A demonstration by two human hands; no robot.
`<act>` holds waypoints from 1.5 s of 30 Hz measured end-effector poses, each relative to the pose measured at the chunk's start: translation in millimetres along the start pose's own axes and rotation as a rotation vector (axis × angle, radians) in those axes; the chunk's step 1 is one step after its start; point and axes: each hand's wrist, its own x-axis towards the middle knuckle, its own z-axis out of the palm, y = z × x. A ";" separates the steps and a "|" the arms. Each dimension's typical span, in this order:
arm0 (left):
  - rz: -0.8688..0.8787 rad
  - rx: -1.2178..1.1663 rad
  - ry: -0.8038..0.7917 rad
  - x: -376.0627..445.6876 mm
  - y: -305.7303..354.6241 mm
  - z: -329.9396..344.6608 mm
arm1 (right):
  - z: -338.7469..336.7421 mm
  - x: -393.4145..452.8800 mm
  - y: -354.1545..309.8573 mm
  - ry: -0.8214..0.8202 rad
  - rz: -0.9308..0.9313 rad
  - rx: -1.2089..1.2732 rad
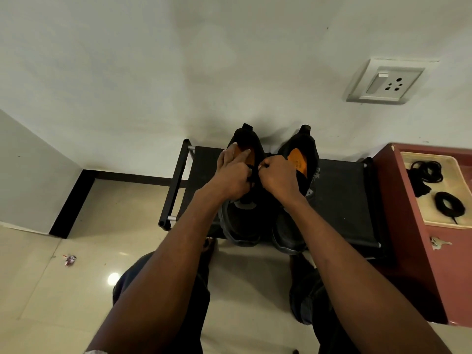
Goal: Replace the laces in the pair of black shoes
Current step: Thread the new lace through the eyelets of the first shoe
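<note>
Two black shoes with orange insoles stand side by side on a low black rack point(342, 200), toes toward me. My left hand point(233, 173) lies over the tongue area of the left shoe point(241, 221), its index finger stretched onto the orange insole and its thumb pinching something black at the top eyelets. My right hand point(279, 176) is curled there too, pinching the same black lace point(253, 175) between the two shoes. The right shoe point(293, 233) sits untouched beside it. Black laces point(425, 175) and a coiled one point(449, 206) lie in a cream tray point(434, 224) at the right.
The tray rests on a maroon cabinet point(408, 251) with keys point(438, 243) hanging at its front. A wall socket point(388, 83) is above. My knees are below the rack over a glossy tiled floor, where a small wrapper point(69, 259) lies at the left.
</note>
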 end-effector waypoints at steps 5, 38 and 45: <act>0.026 -0.186 0.164 1.0 -6.9 -6.3 | 3.3 1.8 3.6 -0.005 0.017 0.007; -0.541 -0.327 0.225 -24.2 -18.1 -16.7 | -1.5 -9.9 2.0 -0.065 0.115 0.022; -0.084 -0.262 0.059 -9.2 -5.0 -11.9 | -7.5 -4.9 -1.8 -0.107 0.087 0.043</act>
